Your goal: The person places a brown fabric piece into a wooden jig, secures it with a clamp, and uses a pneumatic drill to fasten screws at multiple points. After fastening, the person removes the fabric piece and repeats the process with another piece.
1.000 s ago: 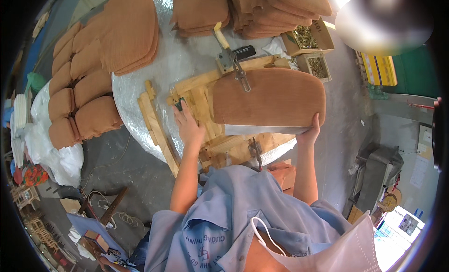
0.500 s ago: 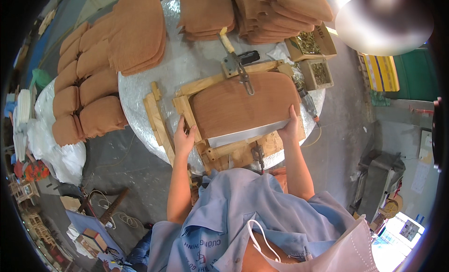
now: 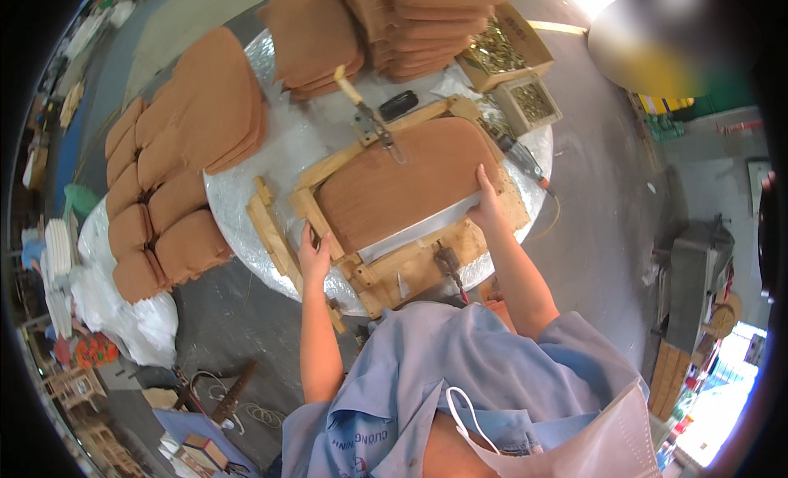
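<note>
A brown curved seat panel [image 3: 402, 182] lies in a wooden frame jig [image 3: 410, 268] on the round foil-covered table [image 3: 300, 141]. The left hand [image 3: 314, 260] rests at the panel's near left corner, on the frame. The right hand [image 3: 490, 205] presses the panel's near right edge, fingers [image 3: 484, 182] spread on the wood. Stacks of brown panels [image 3: 312, 34] sit at the far side, more at the left. Two boxes of brass hardware [image 3: 513, 75] stand far right.
</note>
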Motion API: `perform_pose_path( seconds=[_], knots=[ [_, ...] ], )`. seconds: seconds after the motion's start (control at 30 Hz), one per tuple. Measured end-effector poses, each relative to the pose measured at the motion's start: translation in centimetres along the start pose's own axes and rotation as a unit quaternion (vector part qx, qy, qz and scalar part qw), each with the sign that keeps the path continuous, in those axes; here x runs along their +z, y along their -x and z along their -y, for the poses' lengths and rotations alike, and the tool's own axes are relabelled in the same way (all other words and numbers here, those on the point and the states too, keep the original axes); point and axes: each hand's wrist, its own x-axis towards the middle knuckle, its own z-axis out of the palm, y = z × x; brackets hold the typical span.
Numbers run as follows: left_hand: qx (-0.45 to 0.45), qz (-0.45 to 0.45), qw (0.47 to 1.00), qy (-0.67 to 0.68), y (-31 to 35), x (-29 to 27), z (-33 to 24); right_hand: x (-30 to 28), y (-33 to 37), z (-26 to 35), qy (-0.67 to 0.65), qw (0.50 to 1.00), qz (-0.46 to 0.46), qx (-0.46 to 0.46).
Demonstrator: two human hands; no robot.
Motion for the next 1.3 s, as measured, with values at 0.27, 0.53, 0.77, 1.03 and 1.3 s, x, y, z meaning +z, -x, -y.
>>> perform_pose_path(
  seconds=[0.27, 0.53, 0.77, 1.03, 1.3],
  knots=[
    [0.001, -0.061, 0.996, -0.067, 0.7, 1.8, 1.1, -3.0, 2.0, 2.8, 0.263, 0.963, -0.057, 0.028],
    [-0.052, -0.268, 0.913, -0.303, 5.4, 10.6, -0.4, -5.4, 2.5, 8.8, 0.684, 0.637, -0.090, -0.343],
    [0.074, -0.196, 0.913, -0.350, 15.1, 26.7, -6.3, -6.3, -1.2, 11.1, 0.687, 0.603, 0.037, -0.404],
    [0.193, -0.062, 0.912, -0.357, 10.1, 34.2, -15.9, -6.2, -3.6, 12.9, 0.666, 0.682, 0.011, -0.302],
    [0.189, -0.072, 0.905, -0.375, -0.8, 37.2, -19.0, -8.9, -9.6, 14.4, 0.578, 0.791, 0.074, -0.190]
  ],
)
